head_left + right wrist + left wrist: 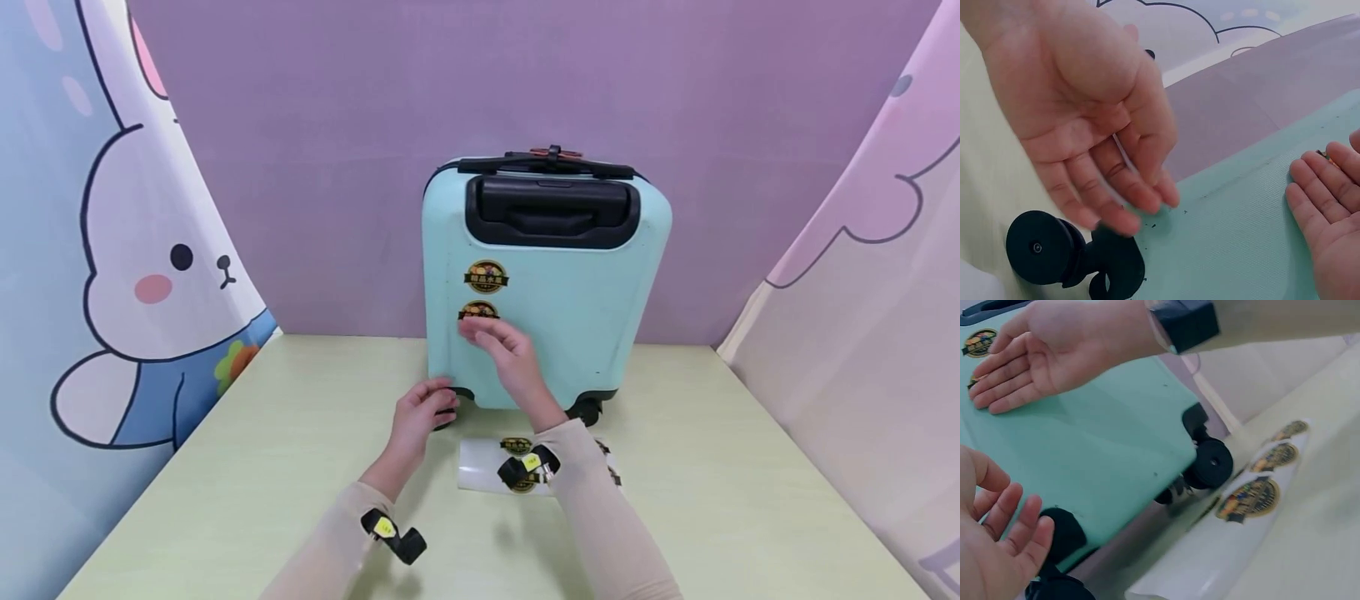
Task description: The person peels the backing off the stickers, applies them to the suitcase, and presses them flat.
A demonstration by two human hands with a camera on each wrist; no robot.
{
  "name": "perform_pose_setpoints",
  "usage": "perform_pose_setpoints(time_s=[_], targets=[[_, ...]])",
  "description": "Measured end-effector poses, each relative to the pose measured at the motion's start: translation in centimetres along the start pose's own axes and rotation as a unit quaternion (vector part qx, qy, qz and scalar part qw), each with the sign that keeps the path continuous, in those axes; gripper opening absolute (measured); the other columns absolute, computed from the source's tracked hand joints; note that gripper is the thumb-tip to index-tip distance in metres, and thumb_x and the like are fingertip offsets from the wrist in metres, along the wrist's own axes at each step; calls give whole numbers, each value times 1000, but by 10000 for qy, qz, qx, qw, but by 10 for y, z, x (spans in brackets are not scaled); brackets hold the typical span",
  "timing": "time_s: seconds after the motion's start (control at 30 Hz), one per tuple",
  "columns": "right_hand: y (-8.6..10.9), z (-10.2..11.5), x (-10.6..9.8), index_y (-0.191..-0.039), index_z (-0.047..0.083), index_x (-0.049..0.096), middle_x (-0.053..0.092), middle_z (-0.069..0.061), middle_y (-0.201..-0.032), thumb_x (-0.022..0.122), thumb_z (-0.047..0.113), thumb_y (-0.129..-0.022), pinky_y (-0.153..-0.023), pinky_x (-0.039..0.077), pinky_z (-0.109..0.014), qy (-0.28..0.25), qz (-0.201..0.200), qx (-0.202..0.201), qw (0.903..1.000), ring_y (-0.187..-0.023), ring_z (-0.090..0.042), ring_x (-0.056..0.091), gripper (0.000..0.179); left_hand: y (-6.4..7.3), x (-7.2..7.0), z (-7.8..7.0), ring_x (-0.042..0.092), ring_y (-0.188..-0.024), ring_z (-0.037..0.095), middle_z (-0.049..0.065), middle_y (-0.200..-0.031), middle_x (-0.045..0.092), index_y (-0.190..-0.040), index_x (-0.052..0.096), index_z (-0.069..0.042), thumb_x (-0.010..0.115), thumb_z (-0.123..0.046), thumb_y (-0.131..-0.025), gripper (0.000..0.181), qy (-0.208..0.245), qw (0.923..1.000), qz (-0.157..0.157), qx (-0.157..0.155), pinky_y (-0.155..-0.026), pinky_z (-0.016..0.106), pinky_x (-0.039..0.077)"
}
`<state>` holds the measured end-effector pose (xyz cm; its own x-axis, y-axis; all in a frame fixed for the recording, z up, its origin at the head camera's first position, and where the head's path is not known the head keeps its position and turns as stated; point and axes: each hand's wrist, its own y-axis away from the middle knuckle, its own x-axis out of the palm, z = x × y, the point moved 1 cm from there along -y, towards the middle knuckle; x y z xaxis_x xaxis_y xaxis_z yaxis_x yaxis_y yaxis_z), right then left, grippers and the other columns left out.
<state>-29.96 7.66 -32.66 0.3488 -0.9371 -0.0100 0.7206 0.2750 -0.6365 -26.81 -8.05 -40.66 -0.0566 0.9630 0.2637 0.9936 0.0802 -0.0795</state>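
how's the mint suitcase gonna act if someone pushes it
The suitcase would probably roll, as black wheels show at its base. A push near the top might tip it, since it stands upright and tall. Its smooth, flat shell looks stiff, so it likely won't flex much.

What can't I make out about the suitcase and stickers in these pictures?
Lower sticker, head view: bottom part covered by the right hand.
Sticker sheet, head view: partly hidden by the right wrist's strap and sleeve.
Suitcase, left wrist view: top cut off by the frame edge.
Suitcase's far side, every view: hidden by its own body.
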Motion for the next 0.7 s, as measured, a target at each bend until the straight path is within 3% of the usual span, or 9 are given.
perform_pose_setpoints(time_s=[0.23,0.57,0.7], targets=[[5,-5,0,-122,-15,59,61,-32,-123,49,5,-101,-102,50,-38,239,167,249,9993,-116,-45,58,31,6,-1,12,67,-79,13,4,-90,69,-116,62,9,59,-1,-96,23,-433,9987,25,-259,-76,35,59],[21,-11,-3,-123,-14,59,62,-29,-123,50,6,-101,-103,49,-37,540,336,782,9949,-116,-41,60,31,19,-4,26,67,-81,16,13,-94,70,-117,60,13,61,-1,-94,26,-630,9972,176,-354,-73,35,60],[30,-13,-7,-124,-13,59,62,-28,-123,50,7,-102,-102,49,-37,586,419,1047,9919,-116,-41,60,31,25,-4,32,68,-80,16,11,-92,70,-116,60,14,60,-1,-94,27,-794,9954,213,-483,-70,32,60]])
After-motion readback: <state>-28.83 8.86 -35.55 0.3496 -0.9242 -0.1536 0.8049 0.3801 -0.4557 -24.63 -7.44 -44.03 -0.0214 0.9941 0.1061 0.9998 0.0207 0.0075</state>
